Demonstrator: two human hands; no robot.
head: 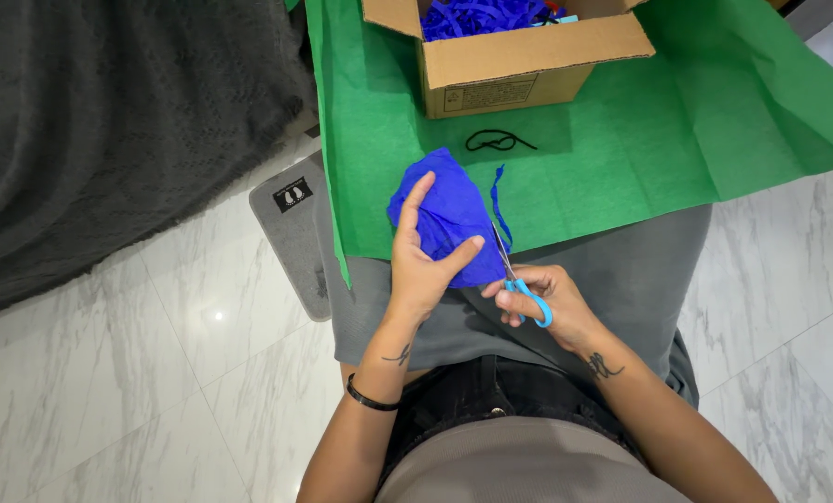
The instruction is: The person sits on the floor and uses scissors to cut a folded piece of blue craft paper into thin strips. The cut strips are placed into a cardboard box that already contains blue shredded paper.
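**Presently: blades running close to the holding thumb**

I record the left hand [418, 265] gripping a bunched piece of blue tissue paper [446, 216], thumb along its lower right edge and index finger stretched up across the top. The paper is held over the near edge of a green paper sheet [677, 130] spread on a grey low stool [621, 270] in front of the person's lap. The right hand [545, 303] is closed through the loops of blue-handled scissors [519, 279], whose blades point up along the right side of the blue paper. I cannot tell how far apart the blades stand; they are thin and partly hidden by the paper. A narrow blue strip [498, 200] hangs off just beside the blades.

Risks, in my judgement:

1. The left thumb lies just beside the blade line. A cut drifting inward could nick it.
2. The paper is crumpled, not flat. Thick folds could jam or tear rather than shear, giving ragged strips.
3. The green sheet sits directly beneath the cut and could be snipped with it.
4. The loose strip could fall onto the marble floor [137, 401] rather than reach the cardboard box [519, 70], which already holds blue shreds and stands well apart from the hands.
5. A black cord [498, 141] lies loose on the green sheet between box and hands; it could catch in swept-up strips.
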